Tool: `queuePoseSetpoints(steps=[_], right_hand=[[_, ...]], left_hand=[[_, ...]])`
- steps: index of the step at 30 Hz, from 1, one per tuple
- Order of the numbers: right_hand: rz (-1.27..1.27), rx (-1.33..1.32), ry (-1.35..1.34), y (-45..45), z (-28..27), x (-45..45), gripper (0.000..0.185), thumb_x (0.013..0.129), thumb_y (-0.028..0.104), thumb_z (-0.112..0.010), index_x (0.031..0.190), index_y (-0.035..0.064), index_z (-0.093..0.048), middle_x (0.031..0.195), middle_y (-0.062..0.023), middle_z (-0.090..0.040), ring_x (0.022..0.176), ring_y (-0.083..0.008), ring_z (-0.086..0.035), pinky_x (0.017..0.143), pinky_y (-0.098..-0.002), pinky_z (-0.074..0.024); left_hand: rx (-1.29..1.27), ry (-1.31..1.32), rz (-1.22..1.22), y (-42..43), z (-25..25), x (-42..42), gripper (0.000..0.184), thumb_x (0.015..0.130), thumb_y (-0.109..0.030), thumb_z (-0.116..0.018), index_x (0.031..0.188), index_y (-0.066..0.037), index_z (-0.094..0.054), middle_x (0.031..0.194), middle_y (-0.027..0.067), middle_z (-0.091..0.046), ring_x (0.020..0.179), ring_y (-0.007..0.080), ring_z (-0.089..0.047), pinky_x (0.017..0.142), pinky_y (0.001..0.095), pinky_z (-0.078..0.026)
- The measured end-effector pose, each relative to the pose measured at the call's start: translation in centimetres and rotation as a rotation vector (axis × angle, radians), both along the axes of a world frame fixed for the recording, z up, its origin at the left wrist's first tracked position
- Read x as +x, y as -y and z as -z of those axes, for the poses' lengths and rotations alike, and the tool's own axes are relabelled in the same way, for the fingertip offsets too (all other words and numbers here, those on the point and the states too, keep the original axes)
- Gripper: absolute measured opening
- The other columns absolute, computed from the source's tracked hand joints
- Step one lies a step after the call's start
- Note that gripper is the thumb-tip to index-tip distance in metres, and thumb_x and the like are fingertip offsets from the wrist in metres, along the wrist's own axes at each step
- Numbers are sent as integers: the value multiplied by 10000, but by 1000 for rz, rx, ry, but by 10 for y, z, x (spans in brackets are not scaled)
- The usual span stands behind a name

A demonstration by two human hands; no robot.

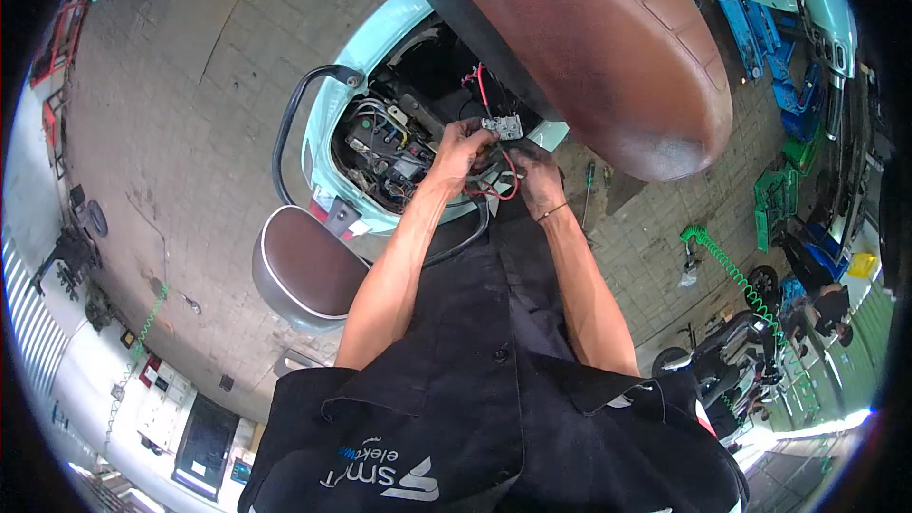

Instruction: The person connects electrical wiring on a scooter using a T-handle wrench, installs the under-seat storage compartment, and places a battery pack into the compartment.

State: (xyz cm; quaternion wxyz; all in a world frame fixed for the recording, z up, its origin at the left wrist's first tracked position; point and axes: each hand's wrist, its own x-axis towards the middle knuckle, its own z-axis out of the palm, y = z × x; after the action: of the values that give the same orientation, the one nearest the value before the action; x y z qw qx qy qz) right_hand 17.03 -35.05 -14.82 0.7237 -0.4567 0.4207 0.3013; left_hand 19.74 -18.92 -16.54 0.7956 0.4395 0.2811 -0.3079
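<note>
My left hand (464,150) is closed, thumb and fingers pinching a small silver-grey finned metal block (505,126) with wires on it. My right hand (535,176) is curled just below the block, closed around wires; its fingertips are partly hidden. A red wire (514,188) loops between my hands, and another red wire (482,85) rises behind the block. Both hands are over the rim of the opened mint-green scooter body (325,147). Left of them, cables and engine parts (385,147) show inside the opening.
The scooter's brown seat (608,47) is tipped up on the right. A black grab rail (288,128) and a brown padded backrest (309,266) stand at the left. Screwdrivers (588,185) lie on the paved floor (199,161). A green coiled hose (731,271) and a motorcycle (727,356) are at the right.
</note>
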Motion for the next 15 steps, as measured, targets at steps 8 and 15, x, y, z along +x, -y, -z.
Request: queuePoseSetpoints(steps=[8, 15], right_hand=[[-2, -297, 442, -16, -9, -17, 138, 847, -2, -732, 954, -27, -648, 914, -57, -691, 785, -99, -631, 715, -245, -511], [-110, -412, 537, -12, -16, -22, 240, 802, 102, -802, 909, -36, -638, 851, -51, -672, 761, -111, -615, 678, -253, -488]], left_hand=[[-245, -128, -280, 16, -9, -8, 150, 889, -82, -596, 757, -83, -524, 647, -50, -390, 542, 62, -328, 512, 237, -261], [-281, -143, -310, 21, -7, -14, 127, 923, -161, -567, 914, -40, -607, 781, 45, -621, 725, 124, -594, 651, 257, -467]])
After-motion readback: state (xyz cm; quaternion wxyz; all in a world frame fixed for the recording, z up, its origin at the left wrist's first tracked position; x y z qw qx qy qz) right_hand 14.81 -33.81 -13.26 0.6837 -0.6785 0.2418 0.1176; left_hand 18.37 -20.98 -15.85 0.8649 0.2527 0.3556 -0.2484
